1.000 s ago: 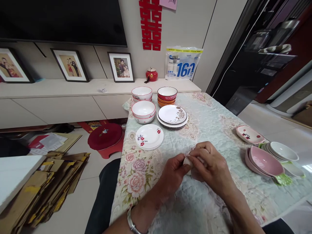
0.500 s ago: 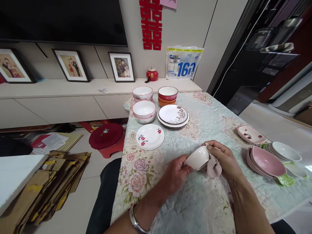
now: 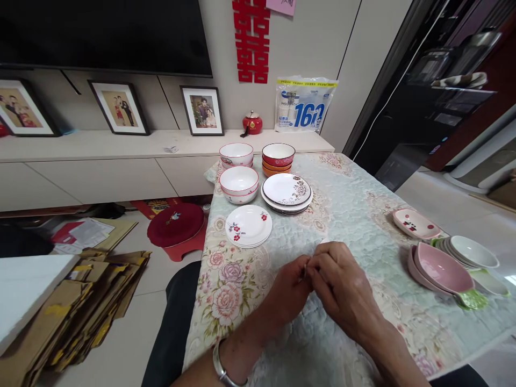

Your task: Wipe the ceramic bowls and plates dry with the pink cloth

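In the middle of the near tablecloth, my left hand (image 3: 293,282) and my right hand (image 3: 342,277) meet, fingers curled and closed. The small white bowl is almost wholly hidden behind them; only a pale sliver shows above the right fingers. Covered by my right hand, the pinkish cloth is also out of sight. Beyond my hands lies a short stack of white flowered plates (image 3: 249,224). A second stack of plates with a brown pattern (image 3: 286,189) sits farther back.
White red-rimmed bowls (image 3: 239,181) and red and orange bowls (image 3: 278,156) are stacked at the far end. On the right are pink bowls (image 3: 441,266), pale green bowls (image 3: 473,251) and a pinkish dish (image 3: 416,223). A red stool (image 3: 176,226) stands left of the table.
My right hand has moved left and turned over, closing in on my left hand. The bowl and cloth, plainly seen before, are now hidden behind the hands.
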The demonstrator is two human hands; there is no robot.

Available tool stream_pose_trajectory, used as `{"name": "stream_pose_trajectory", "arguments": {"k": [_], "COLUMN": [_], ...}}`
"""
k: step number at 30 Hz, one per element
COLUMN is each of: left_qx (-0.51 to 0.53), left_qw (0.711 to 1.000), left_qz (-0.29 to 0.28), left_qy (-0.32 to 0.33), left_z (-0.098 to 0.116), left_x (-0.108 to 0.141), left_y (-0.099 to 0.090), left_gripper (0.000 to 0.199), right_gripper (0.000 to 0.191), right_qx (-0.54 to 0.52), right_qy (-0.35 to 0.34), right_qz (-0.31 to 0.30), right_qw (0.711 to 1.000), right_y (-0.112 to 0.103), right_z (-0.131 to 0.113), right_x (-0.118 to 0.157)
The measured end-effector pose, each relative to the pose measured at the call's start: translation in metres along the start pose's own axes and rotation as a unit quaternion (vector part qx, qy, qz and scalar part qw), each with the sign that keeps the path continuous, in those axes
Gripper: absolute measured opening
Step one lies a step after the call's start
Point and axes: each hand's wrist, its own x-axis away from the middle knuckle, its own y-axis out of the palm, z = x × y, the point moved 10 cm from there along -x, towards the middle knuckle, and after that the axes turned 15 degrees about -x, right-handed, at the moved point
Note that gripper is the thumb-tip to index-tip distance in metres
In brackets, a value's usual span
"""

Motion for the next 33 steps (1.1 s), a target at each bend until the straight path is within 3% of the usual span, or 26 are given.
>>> {"name": "stream_pose_trajectory", "arguments": {"k": [3,6,10,13,15,19,21,24,27,29,31,33], "left_qx": [0.0,0.007,-0.033,-0.049,-0.046,-0.02,-0.01,-0.01,-0.028,-0.038,-0.039,-0.03], "left_qw": [1.0,0.999,0.998,0.997,0.997,0.998,0.998,0.997,0.997,0.997,0.998,0.998], "left_qz": [0.0,-0.031,-0.053,-0.058,-0.06,-0.064,-0.068,-0.072,-0.067,-0.061,-0.058,-0.06], "left_qy": [-0.003,-0.013,-0.019,-0.015,-0.01,0.006,0.016,0.016,0.002,0.001,0.001,-0.003], "left_z": [0.0,0.002,0.008,0.012,0.013,0.014,0.015,0.016,0.014,0.013,0.009,0.003], "left_x": [0.0,0.001,0.001,0.001,0.0,0.001,0.001,0.002,0.002,0.001,0.0,-0.001], "left_y": [0.0,0.005,0.007,0.007,0.007,0.009,0.01,0.01,0.008,0.007,0.007,0.008], "left_gripper": [0.01,0.011,0.017,0.019,0.019,0.02,0.021,0.022,0.024,0.024,0.024,0.022], "right_gripper": [0.019,0.016,0.017,0.019,0.019,0.023,0.032,0.037,0.03,0.028,0.03,0.034], "right_qx": [-0.002,-0.028,-0.088,-0.123,-0.125,-0.077,-0.062,-0.061,-0.105,-0.197,-0.313,-0.41], "right_qy": [-0.017,-0.017,0.09,0.172,0.165,0.017,-0.025,-0.027,0.037,0.15,0.261,0.326], "right_qz": [-0.013,0.06,0.12,0.132,0.12,0.046,0.001,-0.009,0.02,0.011,0.019,0.057], "right_qw": [1.0,0.998,0.985,0.968,0.971,0.996,0.998,0.998,0.994,0.969,0.913,0.85], "right_y": [0.005,-0.017,-0.041,-0.046,-0.043,-0.026,-0.014,-0.013,-0.024,-0.021,-0.015,-0.012], "right_z": [-0.003,0.015,0.067,0.093,0.086,0.028,0.009,0.009,0.04,0.076,0.108,0.127], "right_x": [-0.001,-0.002,0.001,0.008,0.008,0.001,0.001,0.001,0.0,0.005,0.016,0.025]}}
